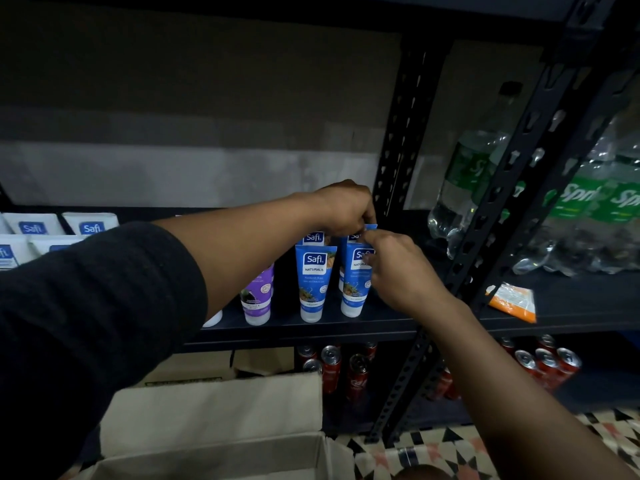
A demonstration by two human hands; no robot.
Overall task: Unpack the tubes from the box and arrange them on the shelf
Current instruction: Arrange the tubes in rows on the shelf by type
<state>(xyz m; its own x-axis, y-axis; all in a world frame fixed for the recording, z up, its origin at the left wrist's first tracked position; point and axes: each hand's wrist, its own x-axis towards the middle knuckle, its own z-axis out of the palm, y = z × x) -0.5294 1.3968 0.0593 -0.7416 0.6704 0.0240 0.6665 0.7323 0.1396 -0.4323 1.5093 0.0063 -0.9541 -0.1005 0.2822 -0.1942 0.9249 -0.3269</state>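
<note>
The step in hand looks like lining up the blue plastic tubes with white caps (314, 282) in neat rows on the black metal shelf (346, 328). To do it well, each tube should stand straight on its cap, with its label to the front, close beside its neighbour. Slow, small moves are best. The tubes are tall and thin, so one bump could knock the others over.

The left hand (346, 209) reaches in from above. Its fingers are curled down and seem to pinch the flat top of the back blue tube (349, 237), at the right end of the back row. The right hand (398, 268) comes in from the right, a bit lower. Its thumb and fingers pinch the top part of the front blue tube (355, 292). That tube stands on its cap just in front of the back one. The two hands are almost touching.

Just to the left, two more blue tubes stand one behind the other, and no hand is on them. A purple plastic tube (258, 292) stands further left, partly hidden by the left arm. The open brown cardboard box (214, 410) sits low down, near the person. I cannot tell if any tubes are left inside it.
</note>
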